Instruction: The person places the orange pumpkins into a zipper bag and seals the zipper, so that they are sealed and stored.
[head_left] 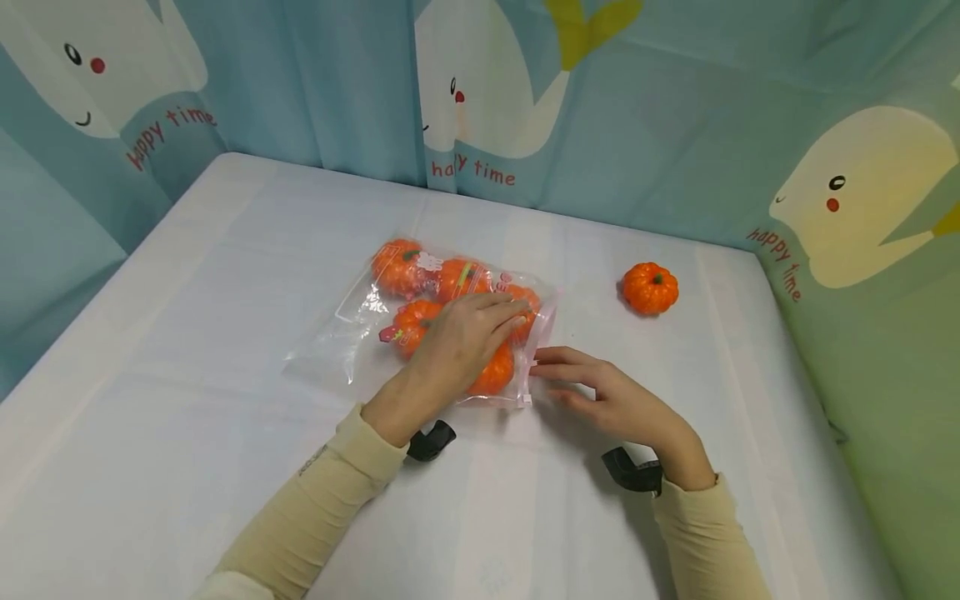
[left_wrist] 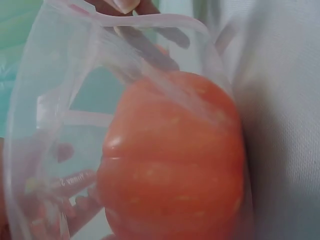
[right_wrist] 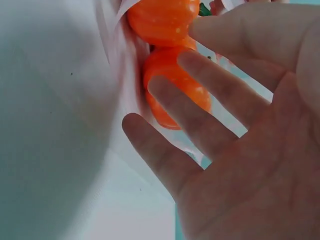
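A clear zip bag (head_left: 322, 354) with a pink zip edge lies on the table, holding several small orange pumpkins (head_left: 396, 265). My left hand (head_left: 459, 337) rests across the top of the bag, its fingers extended over the pumpkins towards the zip. Beside the zip edge is my right hand (head_left: 611, 396), fingertips at or just touching the pink strip. The right wrist view has that hand (right_wrist: 240, 150) with spread, straight fingers in front of the pumpkins (right_wrist: 172, 85). Up close in the left wrist view, one pumpkin (left_wrist: 175, 165) shows through the plastic.
One loose pumpkin (head_left: 649, 289) with a green stem sits on the white table (head_left: 225, 350), right of the bag. A blue-green curtain (head_left: 352, 83) with whale prints hangs behind the table's far edge and along its sides. Black wrist mounts (head_left: 630, 471) are by both wrists.
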